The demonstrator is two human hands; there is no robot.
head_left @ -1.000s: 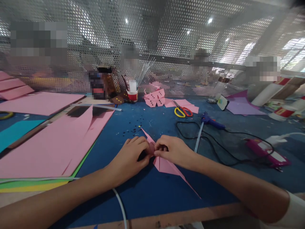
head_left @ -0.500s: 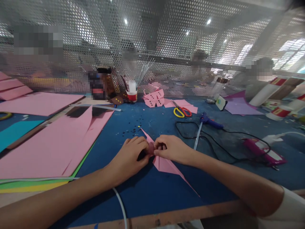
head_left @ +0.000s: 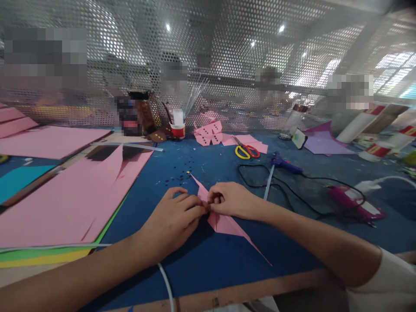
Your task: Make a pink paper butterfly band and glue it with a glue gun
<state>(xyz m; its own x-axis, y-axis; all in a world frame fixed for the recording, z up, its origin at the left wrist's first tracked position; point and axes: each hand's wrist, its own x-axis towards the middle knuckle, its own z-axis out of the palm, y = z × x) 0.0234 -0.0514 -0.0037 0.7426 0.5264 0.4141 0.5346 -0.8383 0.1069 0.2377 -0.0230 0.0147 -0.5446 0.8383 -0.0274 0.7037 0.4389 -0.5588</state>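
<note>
A folded pink paper piece (head_left: 225, 224) lies on the blue table, one pointed end toward the back left and a long tip toward the front right. My right hand (head_left: 227, 200) pinches its middle between thumb and fingers. Beside it on the left, my left hand (head_left: 178, 216) has its fingertips pressed on the same spot of the paper, meeting the right fingertips. The fingers cover the paper's centre.
Scissors (head_left: 247, 151), a blue glue gun (head_left: 286, 164) with its cable, and a magenta power strip (head_left: 355, 203) lie to the right. Large pink sheets (head_left: 68, 195) cover the left. Behind are a pink cutout (head_left: 208, 132) and a red-white cup (head_left: 177, 130).
My left hand's fingers have shifted and straightened, its thumb now tucked out of sight. The right hand keeps its pinch on the paper. The view has shifted slightly.
</note>
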